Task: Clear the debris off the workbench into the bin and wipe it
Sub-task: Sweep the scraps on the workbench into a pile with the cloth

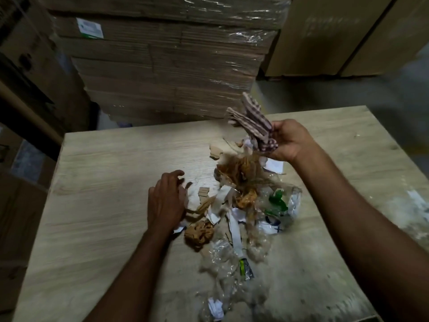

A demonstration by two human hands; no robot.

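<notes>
Two bare hands over one heap of mixed debris [241,205] near the middle of the pale wood-grain workbench [104,170].

Right hand [290,140]: fingers clenched round a purple-and-cream striped cloth [255,122], held up above the far end of the heap. Probably kept high to stay clear of the litter and ready for the wipe.

Left hand [166,201]: low at the heap's left edge, palm down over torn brown cardboard scraps [204,198], fingers bent and blurred. Cannot tell whether pinching anything or only raking. Placement suggests herding loose bits inward.

Heap contents: crumpled brown paper ball [199,233], white paper strips, wads of clear film, tangled brownish wrapping. Small white paper wad [215,309] apart at the near edge.

Containers: no bin in view anywhere, so none of the debris binned yet by the look of it. Only a crumpled clear plastic bag with green print [281,203] at the heap's right side; contents unclear through the creases.

Behind the bench: tall stack of brown cartons under stretch film [162,66].
</notes>
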